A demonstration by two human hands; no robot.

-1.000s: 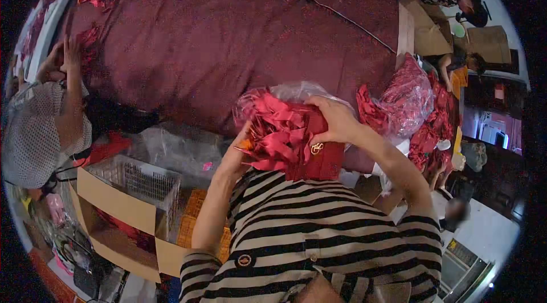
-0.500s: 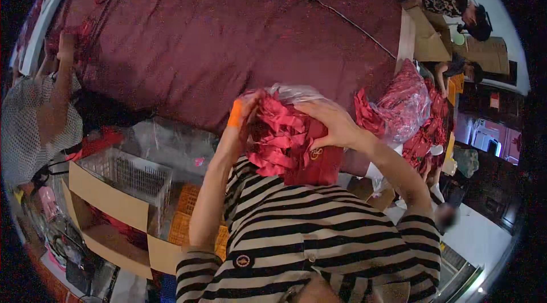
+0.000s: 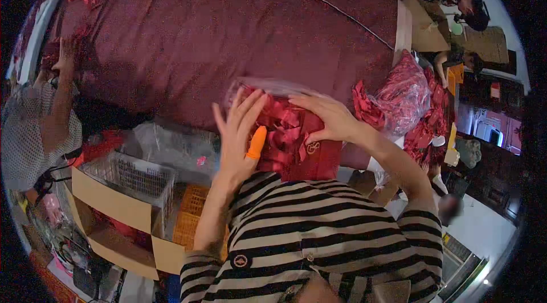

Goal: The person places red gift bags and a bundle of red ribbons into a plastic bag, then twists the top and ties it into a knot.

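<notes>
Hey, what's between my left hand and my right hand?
In the head view, a bunch of red ribbons lies between your left hand and right hand, beside the gold mark.

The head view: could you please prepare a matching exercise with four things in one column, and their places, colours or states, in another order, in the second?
Column one
1. Left hand
2. Right hand
3. Thin cord
4. Plastic crate

Column two
A. Lies along the dark red cloth
B. Grey, beside an open cardboard box
C. Has an orange cover on one digit
D. Has its thumb against the red item with gold lettering

Right pairs: 1-C, 2-D, 3-A, 4-B
</notes>
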